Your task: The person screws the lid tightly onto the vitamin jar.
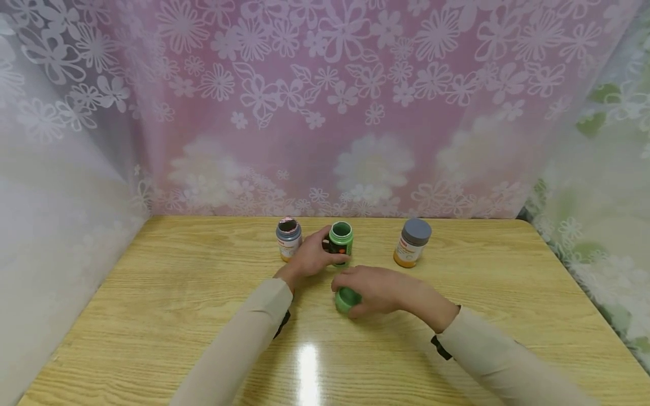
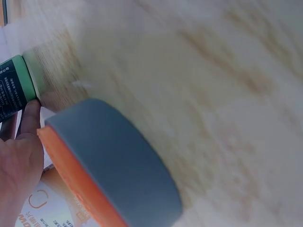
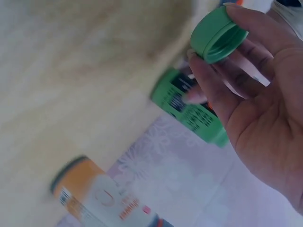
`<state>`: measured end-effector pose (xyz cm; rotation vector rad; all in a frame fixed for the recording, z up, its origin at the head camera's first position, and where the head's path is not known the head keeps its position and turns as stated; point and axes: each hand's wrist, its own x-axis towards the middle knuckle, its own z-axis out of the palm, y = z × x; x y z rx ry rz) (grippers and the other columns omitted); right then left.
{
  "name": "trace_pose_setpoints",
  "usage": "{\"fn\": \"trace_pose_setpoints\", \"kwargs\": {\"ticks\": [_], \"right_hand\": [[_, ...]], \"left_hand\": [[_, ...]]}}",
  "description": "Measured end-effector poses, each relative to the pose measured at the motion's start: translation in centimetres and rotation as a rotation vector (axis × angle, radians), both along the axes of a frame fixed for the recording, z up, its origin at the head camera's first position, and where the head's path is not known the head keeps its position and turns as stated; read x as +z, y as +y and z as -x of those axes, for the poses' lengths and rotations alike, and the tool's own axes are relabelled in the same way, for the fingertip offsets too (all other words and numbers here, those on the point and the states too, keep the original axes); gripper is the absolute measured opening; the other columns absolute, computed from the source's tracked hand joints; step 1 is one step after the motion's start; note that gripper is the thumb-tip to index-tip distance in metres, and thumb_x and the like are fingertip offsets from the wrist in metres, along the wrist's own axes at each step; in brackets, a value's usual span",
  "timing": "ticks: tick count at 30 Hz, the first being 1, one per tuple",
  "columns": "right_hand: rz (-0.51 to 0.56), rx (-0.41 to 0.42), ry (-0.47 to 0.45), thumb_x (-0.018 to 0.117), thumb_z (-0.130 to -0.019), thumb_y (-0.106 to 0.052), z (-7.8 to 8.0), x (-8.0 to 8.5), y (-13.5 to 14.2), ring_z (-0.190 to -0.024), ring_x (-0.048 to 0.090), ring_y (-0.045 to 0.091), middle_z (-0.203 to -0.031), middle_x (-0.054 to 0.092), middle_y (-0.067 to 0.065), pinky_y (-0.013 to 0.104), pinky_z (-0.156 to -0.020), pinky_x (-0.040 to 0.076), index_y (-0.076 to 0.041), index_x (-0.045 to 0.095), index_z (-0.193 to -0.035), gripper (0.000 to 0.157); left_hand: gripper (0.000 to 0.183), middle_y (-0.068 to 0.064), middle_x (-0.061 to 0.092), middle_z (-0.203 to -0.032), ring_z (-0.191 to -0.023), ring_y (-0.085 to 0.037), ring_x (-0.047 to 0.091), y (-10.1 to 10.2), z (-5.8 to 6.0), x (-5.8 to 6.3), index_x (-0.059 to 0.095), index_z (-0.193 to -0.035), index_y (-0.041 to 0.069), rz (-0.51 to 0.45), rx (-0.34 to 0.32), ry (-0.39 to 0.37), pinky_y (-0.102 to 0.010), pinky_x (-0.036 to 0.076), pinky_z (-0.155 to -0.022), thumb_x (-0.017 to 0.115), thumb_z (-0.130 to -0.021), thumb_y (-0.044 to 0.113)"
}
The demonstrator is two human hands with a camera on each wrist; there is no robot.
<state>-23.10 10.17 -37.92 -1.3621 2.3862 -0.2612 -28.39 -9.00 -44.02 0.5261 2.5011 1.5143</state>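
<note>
Two hands work near each other, and what matters most to us is how the green lid [image 1: 347, 303] lies from the green jar [image 1: 343, 242]: on our side of its mouth and lower, apart from it. We see the jar upright and uncovered on the table [image 1: 142, 316], its long axis vertical. Our left hand [image 1: 313, 255] is the nearer to it, its fingers wrapped round the jar's side with the thumb across the front. Our right hand [image 1: 378, 288] pinches the lid by its rim, fingers narrowed to that width; the lid's hollow shows to the head view, so we judge it tilted upward rather than facing down. We cannot tell how high it is off the table.

Just beyond our left hand, on its outer side, stands an open grey-necked jar [image 1: 290, 246] with torn foil [image 1: 287, 220]; a capped jar [image 1: 410, 248] stands well to the right. Between lid and mouth we find only our left thumb, low on the jar.
</note>
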Motion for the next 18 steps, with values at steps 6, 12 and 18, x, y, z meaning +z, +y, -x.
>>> {"fn": "trace_pose_setpoints", "kwargs": {"ticks": [6, 12, 18], "right_hand": [[0.025, 0.003, -0.040, 0.068, -0.091, -0.021, 0.4, 2.4, 0.4, -0.131, 0.040, 0.024, -0.146, 0.039, 0.010, 0.041, -0.098, 0.041, -0.017, 0.052, -0.137, 0.050], [0.147, 0.013, 0.043, 0.069, -0.090, -0.021, 1.1, 4.1, 0.3, -0.117, 0.051, 0.021, -0.133, 0.048, 0.007, 0.037, -0.092, 0.045, -0.014, 0.056, -0.130, 0.043], [0.255, -0.097, 0.080, 0.067, -0.091, -0.024, 2.3, 5.1, 0.0, -0.111, 0.055, 0.018, -0.130, 0.052, 0.003, 0.035, -0.088, 0.047, -0.013, 0.055, -0.131, 0.043]], "left_hand": [[0.059, -0.002, 0.055, -0.125, -0.111, -0.020, 0.057, -0.2, 0.0, 0.1, 0.045, -0.138, 0.017, 0.022, 0.001, 0.006, -0.035, 0.047, -0.091, 0.074, -0.087, 0.020], [0.052, -0.004, 0.055, -0.124, -0.111, -0.020, 0.056, -0.3, 0.0, 0.0, 0.047, -0.137, 0.016, 0.069, 0.009, 0.025, -0.034, 0.047, -0.091, 0.069, -0.090, 0.013], [0.051, -0.003, 0.055, -0.124, -0.113, -0.019, 0.056, -0.1, 0.2, -0.2, 0.047, -0.136, 0.017, 0.068, 0.001, 0.035, -0.030, 0.047, -0.090, 0.069, -0.090, 0.017]]}}
